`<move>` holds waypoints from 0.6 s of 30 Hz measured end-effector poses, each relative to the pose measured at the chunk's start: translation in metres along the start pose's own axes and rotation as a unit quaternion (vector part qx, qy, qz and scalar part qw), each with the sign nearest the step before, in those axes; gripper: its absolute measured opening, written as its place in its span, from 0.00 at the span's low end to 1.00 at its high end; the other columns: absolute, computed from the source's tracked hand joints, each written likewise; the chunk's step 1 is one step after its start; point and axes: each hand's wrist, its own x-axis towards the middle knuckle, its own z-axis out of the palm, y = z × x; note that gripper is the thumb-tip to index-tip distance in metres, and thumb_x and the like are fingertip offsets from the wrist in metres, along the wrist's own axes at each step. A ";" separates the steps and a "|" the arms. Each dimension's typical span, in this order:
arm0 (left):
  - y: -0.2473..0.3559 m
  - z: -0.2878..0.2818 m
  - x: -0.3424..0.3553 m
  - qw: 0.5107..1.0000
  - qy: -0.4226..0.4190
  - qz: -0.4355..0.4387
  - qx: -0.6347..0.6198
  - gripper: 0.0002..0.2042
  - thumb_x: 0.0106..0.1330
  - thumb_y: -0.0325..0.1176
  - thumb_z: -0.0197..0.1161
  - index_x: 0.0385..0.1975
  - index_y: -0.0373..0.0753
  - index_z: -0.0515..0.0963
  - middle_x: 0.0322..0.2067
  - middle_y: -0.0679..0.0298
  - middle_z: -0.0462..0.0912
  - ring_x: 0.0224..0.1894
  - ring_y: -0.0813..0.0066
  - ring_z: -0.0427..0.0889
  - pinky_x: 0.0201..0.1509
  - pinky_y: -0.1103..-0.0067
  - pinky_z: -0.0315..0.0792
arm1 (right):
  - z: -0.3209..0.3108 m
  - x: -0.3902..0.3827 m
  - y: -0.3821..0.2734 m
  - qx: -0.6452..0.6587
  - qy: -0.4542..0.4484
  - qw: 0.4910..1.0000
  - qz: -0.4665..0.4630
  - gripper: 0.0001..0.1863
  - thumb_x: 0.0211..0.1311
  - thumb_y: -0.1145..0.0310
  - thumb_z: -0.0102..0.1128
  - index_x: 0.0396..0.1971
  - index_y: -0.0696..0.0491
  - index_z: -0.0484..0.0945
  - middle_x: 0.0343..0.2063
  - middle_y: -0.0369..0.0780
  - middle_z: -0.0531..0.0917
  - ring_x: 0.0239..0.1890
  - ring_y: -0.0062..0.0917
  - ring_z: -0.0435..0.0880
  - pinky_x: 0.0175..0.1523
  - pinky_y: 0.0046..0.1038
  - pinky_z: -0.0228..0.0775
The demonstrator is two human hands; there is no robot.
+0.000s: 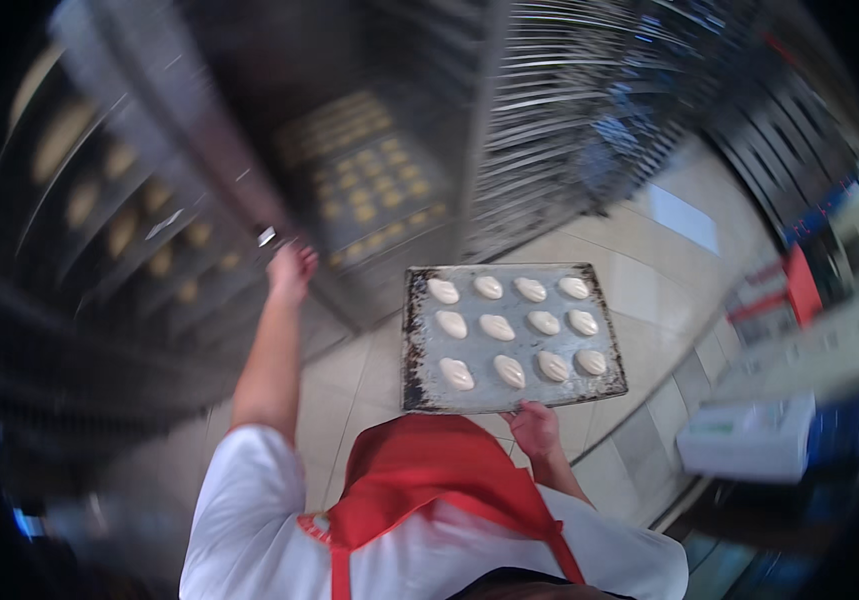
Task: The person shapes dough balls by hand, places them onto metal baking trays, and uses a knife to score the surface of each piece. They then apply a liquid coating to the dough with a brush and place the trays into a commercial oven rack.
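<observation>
My right hand [534, 430] grips the near edge of a worn metal baking tray [479, 392], thumb on top and the fingers beneath it. Several pale oval pieces of dough [496, 327] lie in rows on the tray, which is held out level before my red apron. At the left, my left arm reaches forward, and the closed left hand [292, 268] is on the edge of a tall metal cabinet door [214, 150]. The door stands ajar. Inside the cabinet [404, 120], blurred trays [354, 195] carry rows of yellowish pieces.
Left of the door, more rounded pieces [124, 215] show, blurred, behind or reflected in a dark panel; I cannot tell which. A slatted metal rack [559, 100] stands right of the cabinet. Light floor tiles [639, 285] lie beneath. A white box [749, 437] sits at the right.
</observation>
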 end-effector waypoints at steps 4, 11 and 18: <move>-0.001 -0.018 -0.152 0.985 -0.003 0.053 0.163 0.10 0.71 0.40 0.68 0.34 0.41 0.77 0.27 0.69 0.78 0.28 0.77 0.79 0.35 0.79 0.79 | -0.030 -0.178 0.005 0.035 0.078 0.989 -0.118 0.28 0.70 0.70 0.56 0.70 0.55 0.71 0.68 0.41 0.78 0.70 0.37 0.76 0.76 0.55 0.61; 0.018 -0.119 -0.335 0.867 -0.014 0.355 0.348 0.30 0.71 0.31 0.69 0.70 0.32 0.65 0.65 0.54 0.69 0.63 0.67 0.71 0.64 0.70 0.70 | 0.118 -0.410 0.045 0.048 0.288 0.895 -0.337 0.35 0.66 0.78 0.54 0.74 0.56 0.63 0.72 0.46 0.73 0.73 0.46 0.72 0.76 0.59 0.65; -0.043 -0.050 0.006 0.971 -0.093 -0.206 0.083 0.25 0.71 0.41 0.68 0.60 0.31 0.73 0.56 0.54 0.78 0.56 0.65 0.80 0.62 0.69 0.77 | 0.257 -0.244 0.166 0.022 0.353 0.797 -0.490 0.39 0.65 0.80 0.53 0.77 0.57 0.58 0.76 0.48 0.67 0.77 0.47 0.66 0.81 0.57 0.59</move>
